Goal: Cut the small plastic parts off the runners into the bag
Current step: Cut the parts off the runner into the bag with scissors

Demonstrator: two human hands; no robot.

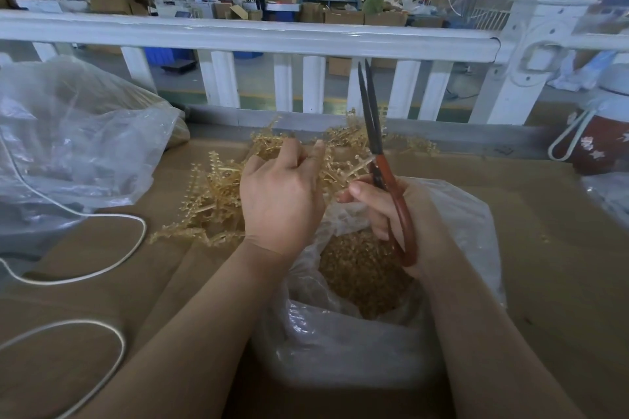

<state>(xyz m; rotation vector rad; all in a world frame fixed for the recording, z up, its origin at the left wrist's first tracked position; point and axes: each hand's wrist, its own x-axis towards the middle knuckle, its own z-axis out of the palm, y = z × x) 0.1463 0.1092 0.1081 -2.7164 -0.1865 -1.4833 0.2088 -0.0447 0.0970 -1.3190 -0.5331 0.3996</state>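
Scissors [381,160] with reddish-brown handles stand nearly upright in the right hand [401,214], whose fingers curl round the handle loops; the dark blades point up and away, almost closed, their tips in front of the white railing [238,34]. The left hand [282,194] reaches palm-down into the heap of amber runners [218,190] on the brown table [551,248], its fingers bent into the tangle; whether they pinch a runner cannot be told, as the fingertips are hidden among the pieces. Just below both hands, an open clear plastic bag [340,343] sits on the table, holding a mass of small amber parts [357,279]. At the left lie a larger crumpled clear bag [75,133] and a looping white cord [112,258]. A red flowered flask [602,143] stands at the far right.
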